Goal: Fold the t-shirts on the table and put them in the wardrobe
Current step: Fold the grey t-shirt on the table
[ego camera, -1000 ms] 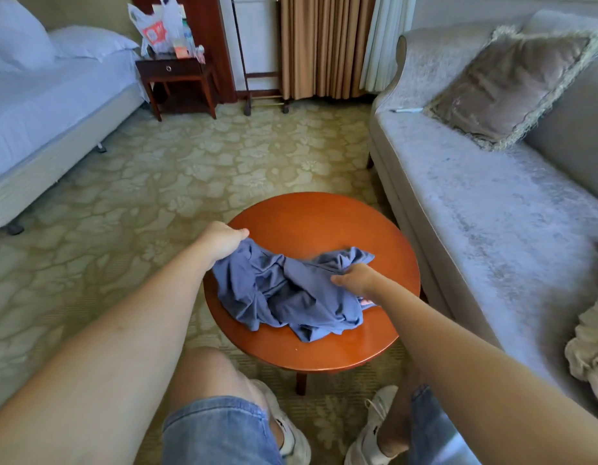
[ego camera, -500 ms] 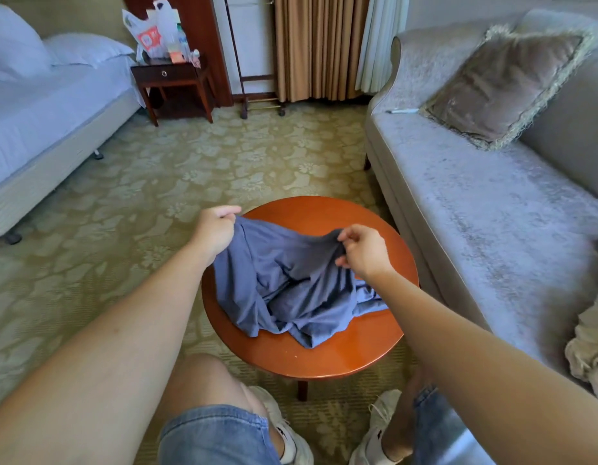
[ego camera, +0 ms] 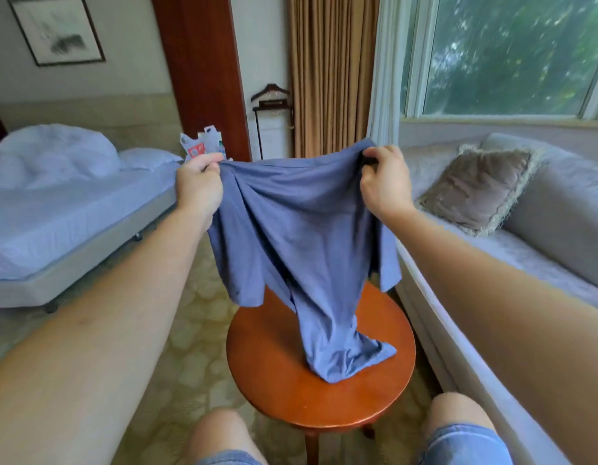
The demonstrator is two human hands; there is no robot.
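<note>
Well, the blue t-shirt (ego camera: 301, 229) hangs between both hands, the left hand (ego camera: 199, 186) and the right hand (ego camera: 383, 182) each pinched tight on its top edge, while the bunched lower end rests on the round wooden table (ego camera: 274, 380) (the rest is off it). To my eye, it wants a shake and a wider spread before it is laid flat for folding.

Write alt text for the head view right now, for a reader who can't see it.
Two bare hands, the left hand and the right hand, hold a blue t-shirt up by its top edge, its lower end still resting bunched on a round wooden table. A bed stands left, a grey sofa right.
</note>
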